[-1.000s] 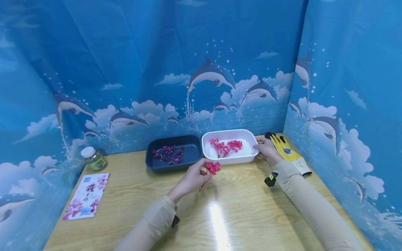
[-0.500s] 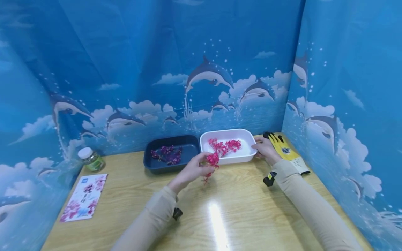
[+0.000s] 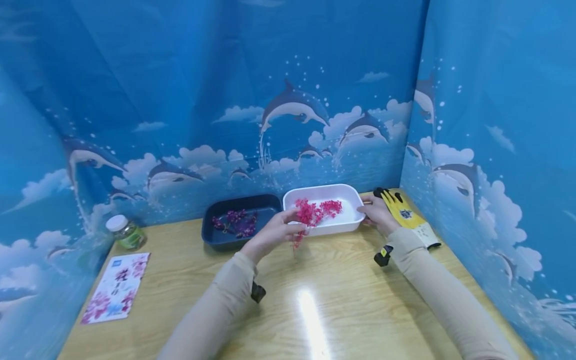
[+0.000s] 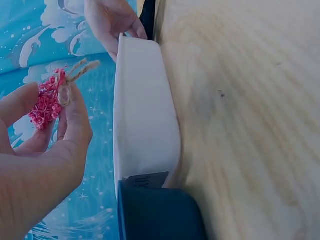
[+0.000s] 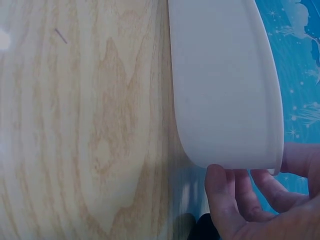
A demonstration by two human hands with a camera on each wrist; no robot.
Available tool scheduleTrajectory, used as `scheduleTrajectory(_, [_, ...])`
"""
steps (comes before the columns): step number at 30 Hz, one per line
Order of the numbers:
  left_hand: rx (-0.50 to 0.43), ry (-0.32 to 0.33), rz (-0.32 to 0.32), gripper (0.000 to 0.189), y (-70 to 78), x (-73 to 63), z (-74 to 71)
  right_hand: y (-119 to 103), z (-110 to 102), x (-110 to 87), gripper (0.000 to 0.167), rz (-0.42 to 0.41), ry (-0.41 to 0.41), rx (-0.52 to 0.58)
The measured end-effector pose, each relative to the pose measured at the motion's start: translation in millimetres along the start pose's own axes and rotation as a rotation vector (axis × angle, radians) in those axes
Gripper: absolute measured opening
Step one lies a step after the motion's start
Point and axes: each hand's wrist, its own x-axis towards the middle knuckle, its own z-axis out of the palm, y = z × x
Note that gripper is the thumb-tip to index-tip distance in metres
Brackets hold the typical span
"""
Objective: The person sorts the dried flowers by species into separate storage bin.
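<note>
My left hand [image 3: 275,234] pinches a sprig of small pink dried flowers [image 3: 308,212] over the near left edge of the white tray [image 3: 349,212]. In the left wrist view, twine [image 4: 84,69] loops around the sprig's stems, held between thumb and fingers. Another pink sprig [image 3: 333,207] lies inside the white tray, partly overlapped by the held one. My right hand [image 3: 379,215] grips the tray's right end. The right wrist view shows its fingers [image 5: 216,182] curled against the end wall, near the rim.
Left of the white tray stands a dark blue tray [image 3: 269,201] with purple dried flowers [image 3: 235,221]. Yellow gloves [image 3: 404,211] lie at the right. A white-lidded jar [image 3: 128,235] and a floral printed card [image 3: 118,286] are at the left. A dolphin-printed curtain [image 3: 216,90] surrounds the table.
My left hand has moved up and toward the white tray, bringing the pink sprig from in front of it to over its near edge. My right hand has stayed at the tray's end.
</note>
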Motion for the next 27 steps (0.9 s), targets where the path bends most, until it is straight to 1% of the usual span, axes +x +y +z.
scheduleTrajectory(4, [-0.010,-0.005,-0.015,0.066,12.6,7.9,0.9,0,-2,-0.8,0.055,-0.008,0.000,0.011])
scheduleTrajectory(10, [0.018,-0.024,0.011,0.059,27.1,22.8,4.4,1,-1,-2.3,0.053,-0.015,-0.001,0.017])
scheduleTrajectory(13, [0.055,-0.004,0.024,0.057,31.7,31.9,6.4,1,0,-2.6,0.052,-0.014,0.007,0.013])
scheduleTrajectory(15, [0.100,0.025,0.037,0.057,34.3,37.3,7.2,1,1,-1.3,0.052,-0.016,0.009,0.008])
scheduleTrajectory(18, [0.170,0.093,0.061,0.059,36.7,44.3,8.3,1,1,0.4,0.051,-0.012,0.013,-0.007])
scheduleTrajectory(22, [0.252,0.170,0.107,0.058,38.2,52.0,10.2,2,0,1.3,0.050,-0.011,0.020,-0.009])
scheduleTrajectory(25, [0.298,0.204,0.146,0.053,37.1,58.5,13.2,3,-1,1.4,0.050,-0.006,0.020,0.004])
scheduleTrajectory(27, [0.322,0.213,0.169,0.050,35.7,62.7,16.2,4,-1,1.5,0.051,-0.004,0.014,0.011])
